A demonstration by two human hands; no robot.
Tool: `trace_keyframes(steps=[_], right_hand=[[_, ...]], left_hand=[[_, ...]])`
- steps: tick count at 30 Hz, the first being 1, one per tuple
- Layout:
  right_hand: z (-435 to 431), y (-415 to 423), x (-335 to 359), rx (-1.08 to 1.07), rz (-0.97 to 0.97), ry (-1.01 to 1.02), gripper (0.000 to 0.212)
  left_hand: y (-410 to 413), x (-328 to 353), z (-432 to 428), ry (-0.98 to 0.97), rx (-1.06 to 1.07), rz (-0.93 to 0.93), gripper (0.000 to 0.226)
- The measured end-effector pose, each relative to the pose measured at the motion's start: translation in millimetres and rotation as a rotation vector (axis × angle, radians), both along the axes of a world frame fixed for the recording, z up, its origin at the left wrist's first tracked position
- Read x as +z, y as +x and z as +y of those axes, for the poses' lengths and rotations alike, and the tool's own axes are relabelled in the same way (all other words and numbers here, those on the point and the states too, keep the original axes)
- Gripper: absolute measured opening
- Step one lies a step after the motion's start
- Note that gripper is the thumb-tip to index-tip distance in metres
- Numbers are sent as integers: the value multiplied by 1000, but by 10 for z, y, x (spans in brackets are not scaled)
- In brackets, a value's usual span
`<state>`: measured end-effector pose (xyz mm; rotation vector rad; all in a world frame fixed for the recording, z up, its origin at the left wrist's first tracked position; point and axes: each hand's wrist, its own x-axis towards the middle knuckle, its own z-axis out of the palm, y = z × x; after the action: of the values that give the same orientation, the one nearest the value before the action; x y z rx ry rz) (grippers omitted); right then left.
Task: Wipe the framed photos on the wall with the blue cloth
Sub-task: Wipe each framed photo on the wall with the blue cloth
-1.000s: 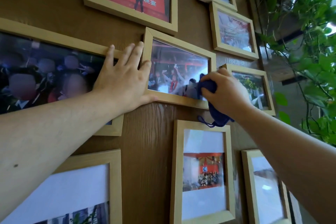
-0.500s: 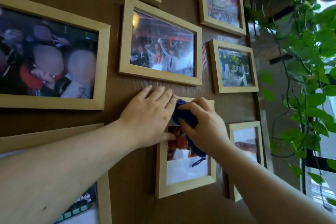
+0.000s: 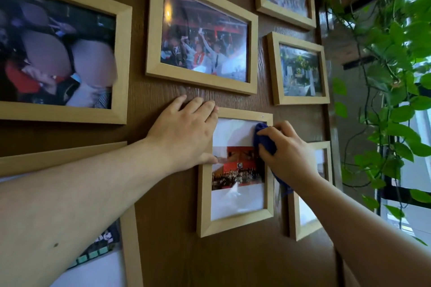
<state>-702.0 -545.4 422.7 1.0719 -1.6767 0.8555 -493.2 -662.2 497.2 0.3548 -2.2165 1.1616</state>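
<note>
**Blue cloth on the glass of the lower portrait frame**

The right hand [image 3: 288, 155] presses a bunched blue cloth [image 3: 264, 138] against the glass near the upper right corner of a tall light-wood portrait frame [image 3: 234, 225] on the brown wood-grain wall [image 3: 168, 240]. The fingers are curled together around the cloth, gripping it in a wad; a tail of the cloth hangs out below the wrist, over the frame's right edge.

The left hand [image 3: 184, 133] lies flat over the frame's upper left corner, palm to the wall. Its fingers are extended and held close together, the tips reaching up onto bare wall just below the frame above, while the thumb stretches right across the frame's left edge onto the glass.

The print inside the portrait frame shows a red stage scene in the middle of a white sheet. Just above hangs a landscape frame [image 3: 200, 81] with a crowd photo. To its left is a large frame [image 3: 121, 63] with blurred faces, and to the right a smaller frame [image 3: 300, 100] with a greenish picture. Another frame [image 3: 283, 11] hangs above that one, and a narrow frame [image 3: 300, 230] sits partly behind the right forearm. A further frame [image 3: 129, 251] shows at the lower left, under the left forearm. Green trailing plant leaves [image 3: 396, 112] hang at the far right, beside a bright window.
</note>
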Motion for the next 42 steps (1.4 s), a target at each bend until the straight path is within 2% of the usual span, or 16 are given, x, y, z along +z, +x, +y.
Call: trace_keyframes(steps=[3,7,9,17,26,30,36,42], right_hand=[[-57,165,29,53,-4,-18,28],[-213,534,-41,220,185,72,32],[-247,587,-90,260,215,105,33],[-2,122,-332,18,89,109,30],[-179,688,-505,240,179,230,33],[-144,563,-603,157,169,220,30],[53,140,-807,-29,45,204,28],[-78,479,-886,112,126,245,24]], left_hand=[[17,14,-9,4,-7,-11,102],[28,28,-16,11,-11,-23,93],[24,27,-7,10,-6,-22,92],[14,18,-2,33,22,-20,100],[0,3,12,28,28,-3,97],[-7,-3,5,28,31,-3,97],[-11,-13,-19,29,21,-4,97],[-16,-16,-25,29,24,4,97]])
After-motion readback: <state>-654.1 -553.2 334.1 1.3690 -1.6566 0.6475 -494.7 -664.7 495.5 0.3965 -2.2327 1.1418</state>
